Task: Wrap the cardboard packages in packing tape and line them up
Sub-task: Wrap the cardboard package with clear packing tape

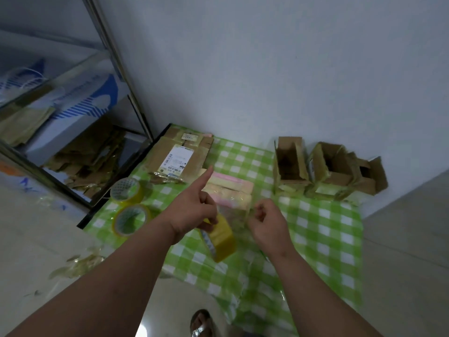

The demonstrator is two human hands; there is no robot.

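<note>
nearby, two spare tape rolls (128, 205); open boxes (325, 167) behind

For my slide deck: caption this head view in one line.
Left hand holds a tape roll while right hand pulls tape at a package.

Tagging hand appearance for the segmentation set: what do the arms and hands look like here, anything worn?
Both forearms are bare from the bottom edge of the frame up to the wrists, with no sleeves in view. The left hand and right hand have no gloves, and no watch, bracelet or ring shows. The picture is soft, so small details like nails or marks cannot be made out.
</note>
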